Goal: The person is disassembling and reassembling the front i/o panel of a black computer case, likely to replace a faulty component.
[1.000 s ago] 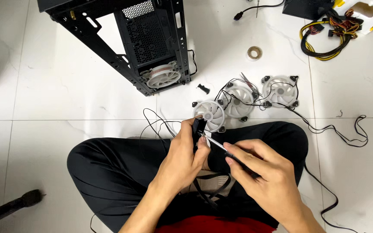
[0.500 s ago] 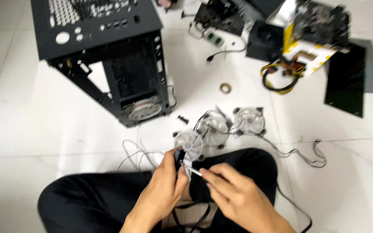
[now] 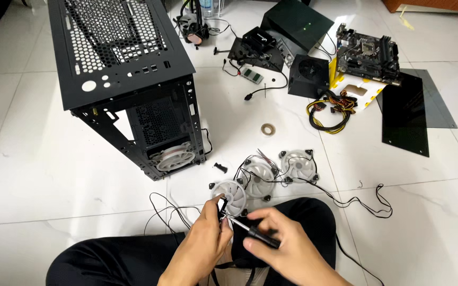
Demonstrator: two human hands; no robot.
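Standing on the white tiled floor (image 3: 38,175), a black case (image 3: 123,79) is seen at upper left, with its perforated top panel tilted toward the camera and a white fan (image 3: 173,157) mounted low in its near end. A dark glass panel (image 3: 405,114) lies flat at far right, with a greyer sheet partly under it. Beyond it a motherboard (image 3: 368,53) rests on a white and yellow box, and a black power supply (image 3: 307,76) is set just left of that, its yellow and black cables (image 3: 331,112) bundled in front. A small roll of tape (image 3: 267,129) lies between the case and those cables. Two white fans (image 3: 279,168) lie side by side on the floor near the knees, their black leads trailing off to the right. Crossed legs in black trousers (image 3: 112,262) fill the bottom of the view. Over the lap, a third fan (image 3: 230,197) is held up at its corner by the left hand (image 3: 202,246), whose fingers are closed on it. A black-handled screwdriver (image 3: 250,231) is gripped by the right hand (image 3: 287,249), fingers wrapped tight about the handle, and its metal tip is set against that corner of the fan, just beside the left thumb
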